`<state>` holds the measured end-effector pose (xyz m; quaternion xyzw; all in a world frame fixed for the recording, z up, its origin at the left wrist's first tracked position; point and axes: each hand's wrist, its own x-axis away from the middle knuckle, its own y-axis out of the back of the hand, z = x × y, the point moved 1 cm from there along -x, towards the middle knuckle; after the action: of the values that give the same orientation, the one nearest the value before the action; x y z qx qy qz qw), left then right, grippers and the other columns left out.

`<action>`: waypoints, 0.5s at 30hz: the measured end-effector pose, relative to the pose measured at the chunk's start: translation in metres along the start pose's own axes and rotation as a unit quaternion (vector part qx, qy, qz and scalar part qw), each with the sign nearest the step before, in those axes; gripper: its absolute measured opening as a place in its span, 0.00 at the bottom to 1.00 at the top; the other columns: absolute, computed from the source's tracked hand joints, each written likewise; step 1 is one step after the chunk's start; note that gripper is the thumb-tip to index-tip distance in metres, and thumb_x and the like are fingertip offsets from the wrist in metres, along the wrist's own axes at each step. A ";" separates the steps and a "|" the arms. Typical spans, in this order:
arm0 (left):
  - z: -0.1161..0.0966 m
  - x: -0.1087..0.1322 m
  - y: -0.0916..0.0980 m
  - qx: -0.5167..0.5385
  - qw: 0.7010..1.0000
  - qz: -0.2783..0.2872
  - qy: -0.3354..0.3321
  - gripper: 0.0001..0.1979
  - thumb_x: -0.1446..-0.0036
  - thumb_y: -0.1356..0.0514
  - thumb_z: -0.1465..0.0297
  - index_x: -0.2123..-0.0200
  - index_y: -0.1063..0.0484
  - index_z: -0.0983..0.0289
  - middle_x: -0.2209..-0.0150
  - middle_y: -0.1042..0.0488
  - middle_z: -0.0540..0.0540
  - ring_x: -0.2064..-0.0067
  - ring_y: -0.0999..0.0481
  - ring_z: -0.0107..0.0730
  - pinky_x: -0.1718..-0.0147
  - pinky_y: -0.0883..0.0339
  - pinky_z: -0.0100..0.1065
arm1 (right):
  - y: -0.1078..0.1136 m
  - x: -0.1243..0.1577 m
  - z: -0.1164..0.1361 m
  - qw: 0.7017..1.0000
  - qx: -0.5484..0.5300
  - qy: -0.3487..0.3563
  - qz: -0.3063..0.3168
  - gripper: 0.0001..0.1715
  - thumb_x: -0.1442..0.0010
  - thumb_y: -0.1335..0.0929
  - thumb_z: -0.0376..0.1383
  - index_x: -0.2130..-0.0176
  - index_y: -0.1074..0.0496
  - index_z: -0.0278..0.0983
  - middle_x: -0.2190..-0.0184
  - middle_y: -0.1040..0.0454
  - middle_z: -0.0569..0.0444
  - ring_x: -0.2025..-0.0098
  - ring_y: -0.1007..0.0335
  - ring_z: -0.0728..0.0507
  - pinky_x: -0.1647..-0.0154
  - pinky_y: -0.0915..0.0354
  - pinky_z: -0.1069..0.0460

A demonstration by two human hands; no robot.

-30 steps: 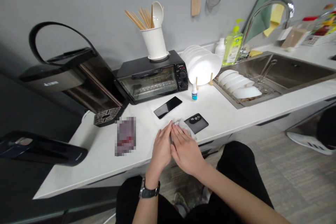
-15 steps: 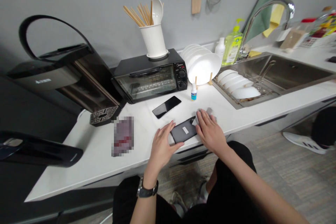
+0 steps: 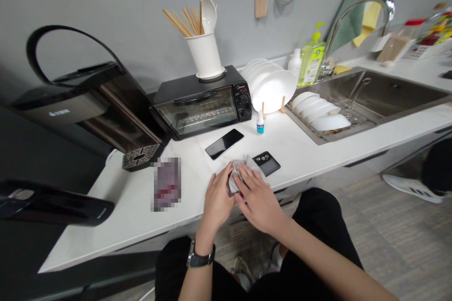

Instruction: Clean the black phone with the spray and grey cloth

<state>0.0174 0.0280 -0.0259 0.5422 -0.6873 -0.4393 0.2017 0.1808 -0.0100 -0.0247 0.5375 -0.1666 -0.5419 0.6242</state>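
A dark phone (image 3: 269, 164) lies back up near the counter's front edge, its camera lenses at the right end. My right hand (image 3: 257, 197) presses a crumpled grey cloth (image 3: 252, 164) on the phone's left part, hiding much of it. At the phone's left end is my left hand (image 3: 218, 195), its fingers and thumb around that end. Behind them lies a second phone (image 3: 224, 143) with its black screen up. A small white bottle with a blue label (image 3: 260, 124) stands upright to the right of that phone.
A toaster oven (image 3: 203, 103) holds a white utensil cup (image 3: 205, 54). To its right are upright plates (image 3: 273, 89) and a sink (image 3: 388, 103) with bowls (image 3: 318, 108). On the left stand a black machine (image 3: 106, 103) and a blurred-out packet (image 3: 166, 184). A person's shoe (image 3: 411, 188) is at right.
My right hand has moved left along the phone with the cloth, from the camera end to near my left hand. The camera lenses now show. My left hand stays at the phone's left end.
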 end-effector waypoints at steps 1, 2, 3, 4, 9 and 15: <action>-0.003 -0.001 0.001 0.001 1.000 -0.002 0.008 0.42 0.39 0.38 0.73 0.26 0.51 0.55 0.30 0.35 0.58 0.30 0.34 0.44 0.27 0.52 0.56 | 0.004 0.006 -0.011 1.000 0.015 -0.006 -0.006 0.34 0.25 0.40 0.42 0.27 0.43 0.31 0.24 0.52 0.41 0.23 0.55 0.35 0.25 0.48 0.35; -0.005 -0.002 0.001 0.003 1.000 -0.004 0.012 0.42 0.39 0.36 0.70 0.26 0.51 0.54 0.31 0.32 0.58 0.31 0.33 0.45 0.28 0.52 0.56 | 0.009 0.011 -0.023 0.999 0.033 -0.017 -0.013 0.35 0.25 0.40 0.45 0.27 0.44 0.33 0.24 0.52 0.42 0.23 0.56 0.34 0.26 0.48 0.33; -0.008 -0.002 0.002 0.007 1.000 -0.007 0.014 0.43 0.39 0.34 0.67 0.27 0.51 0.53 0.32 0.31 0.57 0.31 0.32 0.45 0.28 0.52 0.56 | 0.013 0.016 -0.036 0.998 0.050 -0.030 -0.022 0.36 0.25 0.40 0.47 0.26 0.46 0.34 0.24 0.52 0.43 0.23 0.55 0.34 0.26 0.48 0.32; -0.010 -0.003 0.002 0.011 1.000 -0.010 0.016 0.43 0.40 0.32 0.66 0.27 0.50 0.53 0.33 0.30 0.57 0.32 0.32 0.45 0.28 0.51 0.56 | 0.017 0.019 -0.048 0.996 0.064 -0.045 -0.030 0.37 0.25 0.40 0.47 0.25 0.47 0.35 0.24 0.50 0.43 0.23 0.53 0.34 0.27 0.48 0.32; -0.013 -0.006 0.002 0.016 0.999 -0.017 0.028 0.44 0.42 0.30 0.65 0.28 0.48 0.51 0.34 0.28 0.55 0.32 0.31 0.44 0.28 0.52 0.56 | 0.018 0.005 -0.077 0.982 0.098 -0.137 -0.090 0.36 0.24 0.41 0.47 0.27 0.44 0.29 0.27 0.43 0.36 0.25 0.48 0.30 0.28 0.48 0.31; -0.007 -0.003 0.001 0.017 1.000 0.001 0.011 0.41 0.39 0.38 0.75 0.27 0.50 0.54 0.30 0.34 0.57 0.30 0.34 0.43 0.27 0.53 0.56 | -0.006 -0.015 -0.005 0.998 0.003 -0.041 -0.054 0.35 0.26 0.39 0.45 0.31 0.38 0.25 0.29 0.39 0.36 0.26 0.44 0.34 0.25 0.49 0.35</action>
<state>0.0228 0.0279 -0.0212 0.5499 -0.6926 -0.4216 0.2003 0.1764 0.0063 -0.0262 0.5248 -0.1640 -0.5962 0.5850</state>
